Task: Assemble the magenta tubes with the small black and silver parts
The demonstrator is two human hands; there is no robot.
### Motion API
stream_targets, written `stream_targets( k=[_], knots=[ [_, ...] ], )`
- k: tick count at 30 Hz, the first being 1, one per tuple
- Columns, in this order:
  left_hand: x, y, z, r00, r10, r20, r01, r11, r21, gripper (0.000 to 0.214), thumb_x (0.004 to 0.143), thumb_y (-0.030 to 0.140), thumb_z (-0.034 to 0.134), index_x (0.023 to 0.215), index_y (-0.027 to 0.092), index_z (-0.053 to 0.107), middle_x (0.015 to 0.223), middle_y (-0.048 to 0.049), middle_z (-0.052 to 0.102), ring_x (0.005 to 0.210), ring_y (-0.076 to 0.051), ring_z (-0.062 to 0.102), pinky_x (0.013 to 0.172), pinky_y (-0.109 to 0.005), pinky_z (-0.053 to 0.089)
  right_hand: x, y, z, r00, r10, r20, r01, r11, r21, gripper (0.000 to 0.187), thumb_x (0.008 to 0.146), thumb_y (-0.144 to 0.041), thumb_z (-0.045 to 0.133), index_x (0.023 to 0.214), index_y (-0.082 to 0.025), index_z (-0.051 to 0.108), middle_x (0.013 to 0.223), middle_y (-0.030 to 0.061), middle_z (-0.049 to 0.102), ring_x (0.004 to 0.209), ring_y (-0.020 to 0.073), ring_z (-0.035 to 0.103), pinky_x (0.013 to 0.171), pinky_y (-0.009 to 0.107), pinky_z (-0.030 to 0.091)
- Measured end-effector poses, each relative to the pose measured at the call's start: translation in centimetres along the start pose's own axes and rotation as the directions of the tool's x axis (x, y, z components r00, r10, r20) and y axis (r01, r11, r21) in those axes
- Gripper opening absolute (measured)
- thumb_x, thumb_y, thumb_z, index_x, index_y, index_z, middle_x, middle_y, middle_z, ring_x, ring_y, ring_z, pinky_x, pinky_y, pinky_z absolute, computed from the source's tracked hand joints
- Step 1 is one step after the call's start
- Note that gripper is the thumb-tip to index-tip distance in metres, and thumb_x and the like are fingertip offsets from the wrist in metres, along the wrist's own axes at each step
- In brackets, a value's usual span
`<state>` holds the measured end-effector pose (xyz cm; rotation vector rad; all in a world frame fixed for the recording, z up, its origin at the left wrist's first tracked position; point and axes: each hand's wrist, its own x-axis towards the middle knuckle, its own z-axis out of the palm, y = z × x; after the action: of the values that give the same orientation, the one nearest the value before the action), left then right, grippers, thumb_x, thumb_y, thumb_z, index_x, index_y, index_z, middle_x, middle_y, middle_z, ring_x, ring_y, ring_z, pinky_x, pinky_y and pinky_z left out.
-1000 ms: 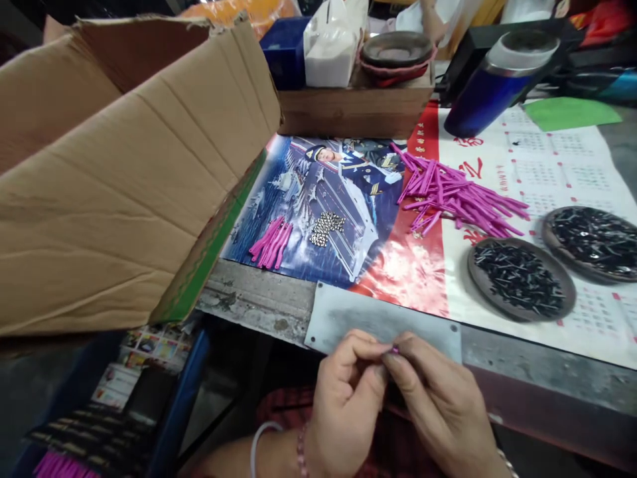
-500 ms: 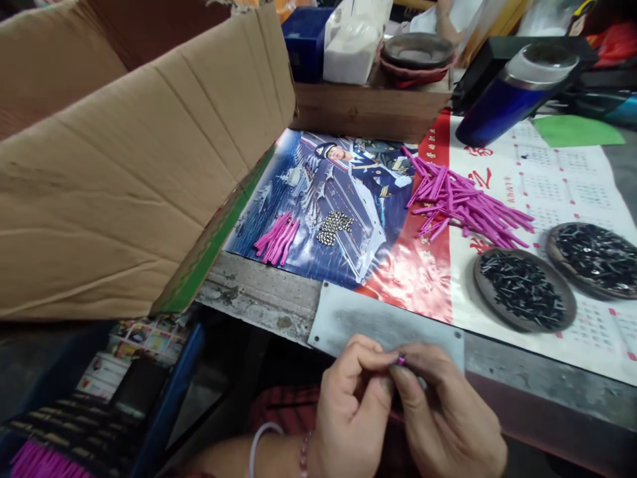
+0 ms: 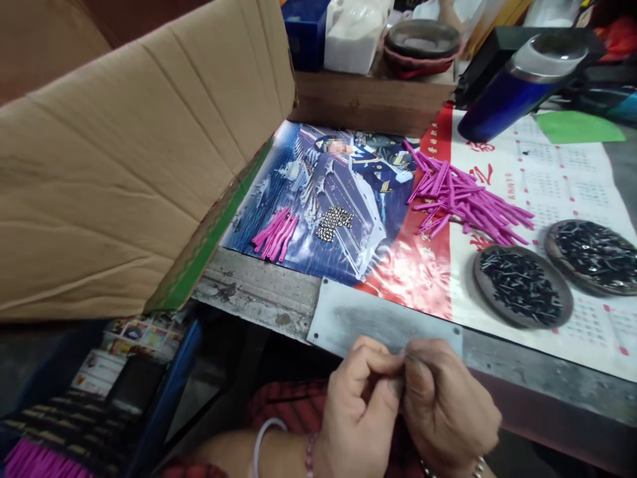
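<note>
Just in front of the table edge, my left hand and my right hand meet with fingertips pressed together. Both are closed in a pinch; whatever lies between the fingers is hidden behind them. Right beyond my hands is a grey metal plate fixed to the edge. A small bundle of purple plastic sticks lies at the left on the poster, beside a cluster of small metallic pieces. A larger, loose pile of purple sticks is farther right. Two round dishes hold many dark metal pins.
A large open cardboard box takes up the left side. Below it stands a blue bin with cards and more purple sticks. A blue tumbler leans at the back right, near stacked dishes on a wooden ledge.
My right fingers have curled in tighter against my left fingertips. The small purple bit that showed between them is now out of sight. The view has shifted slightly.
</note>
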<state>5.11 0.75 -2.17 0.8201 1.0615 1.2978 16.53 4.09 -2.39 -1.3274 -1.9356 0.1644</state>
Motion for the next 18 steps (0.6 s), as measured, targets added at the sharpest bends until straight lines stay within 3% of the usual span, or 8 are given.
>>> stream_targets(
  k=[3,6,8,12,14,15,17,18],
  knots=[
    [-0.1,-0.1,0.0,1.000,0.022,-0.010,-0.022,1.000,0.009,0.010,0.100,0.018,0.055,0.094,0.019,0.063,0.089,-0.0019,0.054,0.079,-0.013,0.054,0.070,-0.023,0.045,0.3,0.0,-0.2,0.991,0.080,0.106,-0.097,0.980,0.172,0.038,0.109,-0.025,0.040,0.072,-0.020,0.051,0.060,-0.0031,0.053,0.049,0.0089,0.048,0.051,0.023,0.038],
    [0.0,0.0,-0.1,0.999,0.034,-0.009,-0.034,0.999,0.006,0.010,0.100,0.017,0.056,0.096,0.019,0.064,0.089,-0.0013,0.054,0.079,-0.013,0.055,0.072,-0.023,0.047,0.7,-0.4,-0.4,0.931,0.203,0.304,-0.323,0.846,0.424,0.051,0.111,-0.034,0.029,0.064,-0.020,0.043,0.055,-0.0042,0.041,0.045,0.0091,0.042,0.042,0.022,0.033],
    [0.1,0.1,-0.2,0.999,0.049,-0.005,-0.049,0.999,0.000,0.011,0.100,0.016,0.056,0.098,0.020,0.066,0.089,-0.0007,0.054,0.081,-0.012,0.057,0.075,-0.023,0.048,0.7,-0.5,-0.5,0.917,0.182,0.355,-0.345,0.808,0.478,0.055,0.111,-0.042,0.023,0.064,-0.020,0.042,0.057,-0.0032,0.041,0.047,0.0102,0.043,0.043,0.023,0.034],
    [0.2,0.5,-0.4,1.000,0.029,-0.010,-0.029,1.000,0.003,0.013,0.100,0.015,0.057,0.099,0.021,0.068,0.093,-0.0019,0.058,0.085,-0.013,0.059,0.079,-0.023,0.048,0.7,0.3,-0.6,0.965,0.099,0.241,-0.193,0.894,0.404,0.030,0.102,-0.037,0.055,0.078,-0.019,0.056,0.070,0.0000,0.055,0.058,0.0121,0.055,0.052,0.023,0.044],
    [0.1,0.7,-0.4,1.000,-0.012,-0.007,0.012,1.000,0.002,0.012,0.099,0.017,0.058,0.098,0.020,0.069,0.091,-0.0024,0.057,0.082,-0.013,0.058,0.075,-0.024,0.047,1.1,1.2,-0.6,0.964,0.232,0.126,-0.263,0.891,0.370,0.017,0.093,-0.032,0.067,0.088,-0.018,0.059,0.078,0.0021,0.060,0.062,0.0137,0.058,0.054,0.024,0.048],
    [0.0,0.7,-0.4,1.000,-0.025,-0.006,0.025,1.000,0.001,0.011,0.099,0.018,0.059,0.097,0.019,0.069,0.089,-0.0023,0.057,0.079,-0.013,0.057,0.073,-0.024,0.047,1.4,1.5,-0.6,0.941,0.336,0.041,-0.326,0.866,0.379,0.017,0.090,-0.032,0.070,0.091,-0.018,0.059,0.080,0.0024,0.060,0.061,0.0138,0.058,0.053,0.025,0.048],
    [-0.1,0.8,-0.3,0.999,-0.039,0.003,0.039,0.999,0.002,0.009,0.098,0.019,0.061,0.095,0.019,0.069,0.087,-0.0021,0.056,0.077,-0.013,0.055,0.071,-0.024,0.045,2.0,1.7,-0.8,0.834,0.540,-0.114,-0.442,0.777,0.449,0.022,0.087,-0.034,0.073,0.094,-0.018,0.059,0.081,0.0016,0.059,0.054,0.0120,0.054,0.047,0.024,0.044],
    [-0.2,0.7,-0.3,0.999,-0.045,0.014,0.045,0.999,-0.002,0.009,0.099,0.020,0.061,0.094,0.020,0.069,0.087,-0.0018,0.056,0.076,-0.013,0.054,0.070,-0.024,0.044,2.2,1.6,-0.8,0.796,0.578,-0.181,-0.445,0.761,0.473,0.027,0.082,-0.034,0.079,0.093,-0.018,0.059,0.081,0.0011,0.058,0.053,0.0110,0.052,0.045,0.024,0.042]
  ],
)
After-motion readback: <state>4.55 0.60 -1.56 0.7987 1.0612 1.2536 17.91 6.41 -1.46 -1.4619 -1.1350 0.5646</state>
